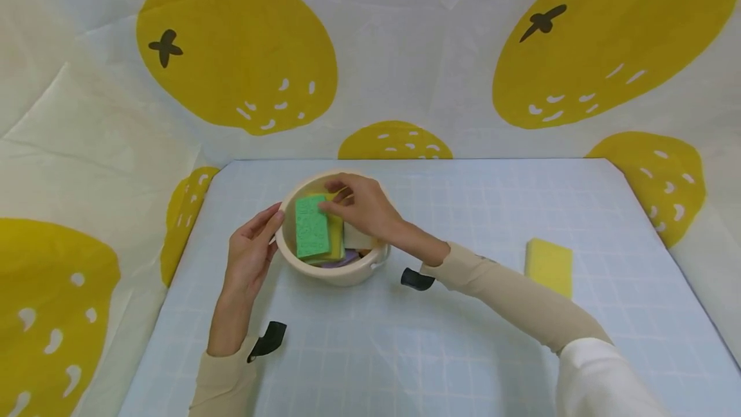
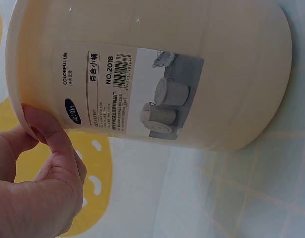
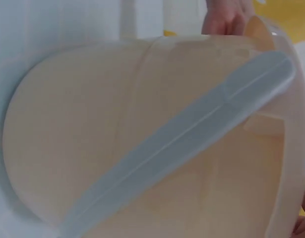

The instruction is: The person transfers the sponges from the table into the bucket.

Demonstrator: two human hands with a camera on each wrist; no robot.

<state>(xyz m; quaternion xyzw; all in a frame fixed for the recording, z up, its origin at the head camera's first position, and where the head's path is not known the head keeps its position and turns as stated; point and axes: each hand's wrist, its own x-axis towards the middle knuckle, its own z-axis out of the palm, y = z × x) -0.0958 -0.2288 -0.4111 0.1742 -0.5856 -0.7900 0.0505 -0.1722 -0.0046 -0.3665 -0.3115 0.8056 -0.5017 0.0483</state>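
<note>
A cream plastic bucket (image 1: 341, 275) stands on the table. My left hand (image 1: 250, 246) pinches its rim at the left; in the left wrist view, that thumb and fingers grip the rim beside a printed label (image 2: 127, 94). My right hand (image 1: 365, 204) reaches over the bucket's opening, its fingers bent and apart. Its thumb tip is at the upper right corner of a green sponge (image 1: 311, 227), which leans inside with a yellow sponge (image 1: 336, 237) behind it. Below these, a purple item (image 1: 343, 259) is partly hidden. The right wrist view shows the bucket's grey handle (image 3: 162, 148) hanging down.
A yellow sponge (image 1: 548, 267) lies on the table to the right, beside the right forearm. The table (image 1: 405, 352) has a pale blue grid cover. Fabric walls (image 1: 413, 50) with yellow fruit prints stand behind and at both sides.
</note>
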